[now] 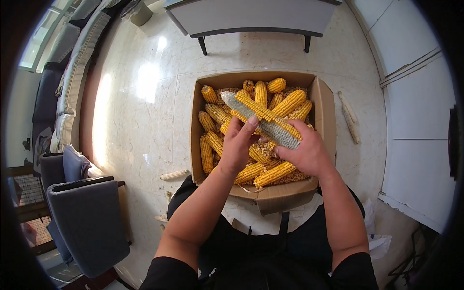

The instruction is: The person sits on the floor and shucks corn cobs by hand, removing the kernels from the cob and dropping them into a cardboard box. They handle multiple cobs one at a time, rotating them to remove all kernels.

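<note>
Both hands hold one partly shelled corn cob tilted above an open cardboard box. A broad strip of the cob is bare and grey, with rows of yellow kernels along its sides. My left hand grips the middle, its thumb pressed on the bare strip. Around the lower right end wraps my right hand. Beneath them, several yellow ears of corn lie in the box on loose kernels. The undersides of the held cob and some fingers are hidden.
Bare cobs lie on the tiled floor right of the box, and another bare cob lies left. A grey table stands beyond, a grey chair at left. White cabinets line the right; a bin is far left.
</note>
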Tool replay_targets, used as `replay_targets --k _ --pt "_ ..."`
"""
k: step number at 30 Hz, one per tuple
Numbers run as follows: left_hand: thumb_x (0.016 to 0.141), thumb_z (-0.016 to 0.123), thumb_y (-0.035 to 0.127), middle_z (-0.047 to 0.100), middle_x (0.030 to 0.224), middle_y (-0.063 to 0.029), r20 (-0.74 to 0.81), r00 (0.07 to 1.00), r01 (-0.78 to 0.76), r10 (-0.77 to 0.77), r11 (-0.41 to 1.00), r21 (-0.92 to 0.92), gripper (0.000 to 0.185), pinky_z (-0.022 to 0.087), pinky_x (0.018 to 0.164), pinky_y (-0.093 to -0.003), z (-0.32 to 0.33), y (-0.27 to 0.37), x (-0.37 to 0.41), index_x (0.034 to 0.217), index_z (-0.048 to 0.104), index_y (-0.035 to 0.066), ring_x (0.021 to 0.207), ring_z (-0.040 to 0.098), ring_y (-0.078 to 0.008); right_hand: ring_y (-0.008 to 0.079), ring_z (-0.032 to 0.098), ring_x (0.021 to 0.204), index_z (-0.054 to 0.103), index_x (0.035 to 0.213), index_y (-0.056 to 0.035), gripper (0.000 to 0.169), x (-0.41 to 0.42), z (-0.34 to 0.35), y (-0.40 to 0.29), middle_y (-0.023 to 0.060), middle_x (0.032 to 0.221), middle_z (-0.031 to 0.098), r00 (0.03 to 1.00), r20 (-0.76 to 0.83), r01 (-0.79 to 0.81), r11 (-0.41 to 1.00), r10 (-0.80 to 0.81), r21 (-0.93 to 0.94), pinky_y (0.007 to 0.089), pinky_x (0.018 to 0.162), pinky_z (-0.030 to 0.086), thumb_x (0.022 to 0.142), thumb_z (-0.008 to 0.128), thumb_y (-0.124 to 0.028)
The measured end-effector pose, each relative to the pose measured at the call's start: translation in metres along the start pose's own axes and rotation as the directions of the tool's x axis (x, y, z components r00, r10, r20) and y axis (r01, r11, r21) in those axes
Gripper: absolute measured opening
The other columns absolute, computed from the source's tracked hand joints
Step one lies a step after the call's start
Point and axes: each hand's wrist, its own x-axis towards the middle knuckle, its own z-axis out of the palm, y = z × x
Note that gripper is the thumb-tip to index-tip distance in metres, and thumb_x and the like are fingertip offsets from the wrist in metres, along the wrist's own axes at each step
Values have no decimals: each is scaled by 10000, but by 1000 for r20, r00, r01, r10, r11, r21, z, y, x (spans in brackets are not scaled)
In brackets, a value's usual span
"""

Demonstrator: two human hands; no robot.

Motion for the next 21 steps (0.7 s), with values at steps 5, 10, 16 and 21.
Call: replay_targets --k 5,10,16,21 --pt "1017 600 228 655 1129 -65 71 997 -22 16 995 94 321 544 803 -329 -10 -1 5 1267 533 39 974 640 -153 303 712 866 592 1201 -36 547 -1 0 0 168 979 705 1000 17 -6 999 6 33 398 786 560 762 802 -285" --pt "1012 614 208 645 1142 -65 96 995 -40 33 997 73 305 556 766 -299 -8 -2 4 1247 535 30 938 638 -140 300 709 863 592 1200 -36 539 0 -1 3 168 982 704 1000 22 -18 999 17 48 398 787 557 767 799 -281" --pt "996 646 249 643 1108 -63 34 999 21 -17 992 -125 335 566 736 -289 0 8 0 1231 528 42 899 643 -140 308 711 884 589 1213 -35 549 0 -1 -1 181 999 702 999 35 -3 1000 2 23 406 798 556 768 795 -281" --pt "1009 616 284 632 1119 -71 -61 998 28 -22 994 104 322 553 735 -326 -2 1 4 1222 524 61 975 633 -164 319 712 913 590 1238 -39 563 -2 6 3 190 1025 704 997 -4 71 997 -71 -32 411 818 554 767 788 -275"
